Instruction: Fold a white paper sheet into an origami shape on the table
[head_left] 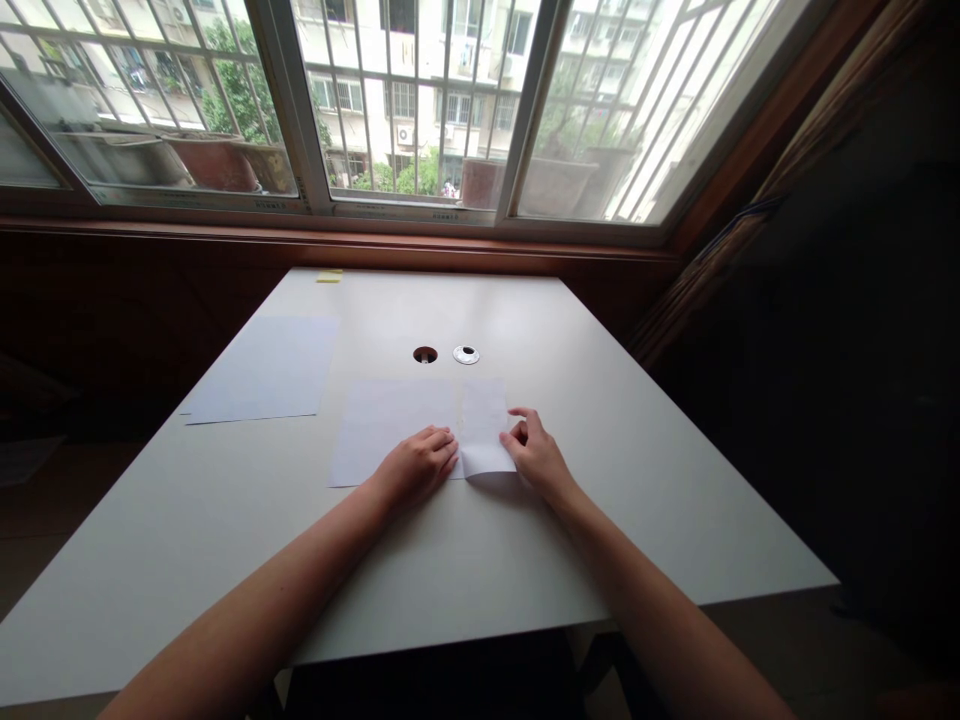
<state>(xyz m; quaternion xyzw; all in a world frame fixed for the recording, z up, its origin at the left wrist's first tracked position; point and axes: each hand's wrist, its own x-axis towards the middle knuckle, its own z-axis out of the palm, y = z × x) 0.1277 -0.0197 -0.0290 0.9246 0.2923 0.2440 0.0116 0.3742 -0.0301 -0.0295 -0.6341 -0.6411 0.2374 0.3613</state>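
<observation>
Centrally lying paper (382, 415): white, flat on the table (675, 520), nearer the person than the round hole (425, 355); a narrower right part (484, 405) lies beside it, and I cannot tell whether that is a separate piece or the same sheet.
Left hand (420, 458): palm down, fingers together and laid on the paper towards its right side, apparently pressing rather than grasping.
Right hand (536, 452): fingers curled at the right part's outer edge, thumb at that edge, forefinger standing apart from the thumb; whether anything is pinched I cannot tell.
Raised near edge (489, 464): bows up off the table, so the paper looks thin and limber, likely to bend easily and spring back a little.
Weight on the table: probably next to nothing; a light push should slide it, so a flat hand makes a sensible anchor.
Fragile spots: creases probably set quickly, and a hard sideways tug could tear it.
Best hold: a soft thumb-and-finger pinch at the lifted near corner, with flat fingers pressing close by.
Other sheet (262, 370): lies to the left, apart from both hands.
</observation>
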